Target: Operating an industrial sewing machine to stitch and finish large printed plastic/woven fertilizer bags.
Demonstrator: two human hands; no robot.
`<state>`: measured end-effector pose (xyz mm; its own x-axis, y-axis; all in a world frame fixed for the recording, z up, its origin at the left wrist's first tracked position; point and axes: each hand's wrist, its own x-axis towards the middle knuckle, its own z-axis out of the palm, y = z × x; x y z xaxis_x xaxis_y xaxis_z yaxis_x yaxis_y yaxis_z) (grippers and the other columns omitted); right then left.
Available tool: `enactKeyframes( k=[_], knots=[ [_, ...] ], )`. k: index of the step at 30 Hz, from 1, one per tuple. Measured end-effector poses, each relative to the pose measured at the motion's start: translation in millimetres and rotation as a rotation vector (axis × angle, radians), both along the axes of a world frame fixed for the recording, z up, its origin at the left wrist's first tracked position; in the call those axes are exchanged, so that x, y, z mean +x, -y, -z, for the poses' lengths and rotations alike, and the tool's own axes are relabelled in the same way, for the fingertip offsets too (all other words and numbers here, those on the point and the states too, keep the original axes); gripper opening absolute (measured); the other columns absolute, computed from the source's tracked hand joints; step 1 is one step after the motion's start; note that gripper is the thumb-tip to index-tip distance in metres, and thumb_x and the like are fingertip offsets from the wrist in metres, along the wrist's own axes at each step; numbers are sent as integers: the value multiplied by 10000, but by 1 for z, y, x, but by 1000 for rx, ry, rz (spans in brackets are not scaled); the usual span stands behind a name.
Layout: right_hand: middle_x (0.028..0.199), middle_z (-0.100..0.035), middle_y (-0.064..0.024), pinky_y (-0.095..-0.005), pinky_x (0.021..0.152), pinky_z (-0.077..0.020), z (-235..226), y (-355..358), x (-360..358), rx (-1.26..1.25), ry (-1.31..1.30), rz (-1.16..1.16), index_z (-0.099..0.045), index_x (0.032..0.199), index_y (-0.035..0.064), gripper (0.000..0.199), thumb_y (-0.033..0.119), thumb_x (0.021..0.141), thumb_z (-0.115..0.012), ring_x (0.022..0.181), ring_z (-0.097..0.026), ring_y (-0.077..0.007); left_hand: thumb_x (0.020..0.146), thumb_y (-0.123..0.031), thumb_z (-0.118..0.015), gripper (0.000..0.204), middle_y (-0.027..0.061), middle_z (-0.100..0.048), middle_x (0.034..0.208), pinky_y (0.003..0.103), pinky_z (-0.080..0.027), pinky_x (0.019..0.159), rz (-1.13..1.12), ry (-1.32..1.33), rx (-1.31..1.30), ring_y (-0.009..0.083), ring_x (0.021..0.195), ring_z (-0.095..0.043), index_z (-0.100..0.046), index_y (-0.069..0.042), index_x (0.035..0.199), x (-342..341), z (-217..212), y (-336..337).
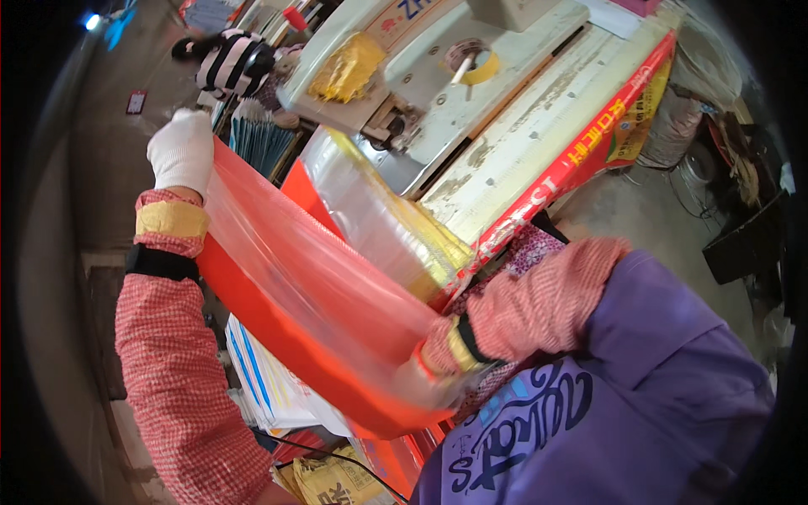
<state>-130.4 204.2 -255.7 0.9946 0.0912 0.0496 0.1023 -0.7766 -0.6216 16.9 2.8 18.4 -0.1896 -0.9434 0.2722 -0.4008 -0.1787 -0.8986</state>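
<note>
A long red plastic bag [295,337] with a translucent woven face stretches slantwise between my hands. My left hand [182,153], in a white knit glove, is closed round its far left end. My right hand [418,376] is at the near right end, seen dimly through the film, its fingers hidden. Just beyond the bag stands a pale sewing machine [337,63] with a yellow cloth [348,67] on its head. Clear plastic sheets with yellow edges [370,202] lie by the machine, over the edge of its table.
Tape rolls [475,63] with a white stick sit on the worn worktable [522,126], whose front edge carries a red printed strip [572,156]. Stacked white and blue bags [261,379] lie below the left side. A black cable [328,454] runs near my body. Sacks [673,126] stand at right.
</note>
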Motion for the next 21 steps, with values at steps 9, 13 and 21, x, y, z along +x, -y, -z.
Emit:
enactKeyframes(
  k=[9, 13, 21],
  knots=[
    [841, -682, -166, -453, 599, -541, -34, 84, -153, -124, -205, 1160, -627, 1016, 28, 322, 281, 818, -599, 773, -681, -323, 941, -300, -397, 336, 170, -672, 979, 448, -484, 827, -144, -325, 89, 353, 964, -632, -659, -103, 1012, -5, 13, 1],
    [895, -670, -166, -418, 676, -537, -49, 113, -147, -15, 142, 1191, -551, 1113, -15, 546, 356, 752, -725, 840, -668, -327, 935, -330, -409, 345, 168, -671, 976, 454, -475, 823, -72, -367, 153, 359, 958, -627, -661, -105, 1007, -7, 22, 10],
    [779, -665, -117, -360, 580, -504, -40, 94, -101, 757, 307, 1006, -523, 1267, 96, 494, 215, 797, -619, 628, -640, -237, 906, -293, -464, 283, 191, -665, 927, 447, -490, 781, -73, -375, 244, 359, 918, -629, -610, -84, 1029, 0, 34, 18]
  ],
)
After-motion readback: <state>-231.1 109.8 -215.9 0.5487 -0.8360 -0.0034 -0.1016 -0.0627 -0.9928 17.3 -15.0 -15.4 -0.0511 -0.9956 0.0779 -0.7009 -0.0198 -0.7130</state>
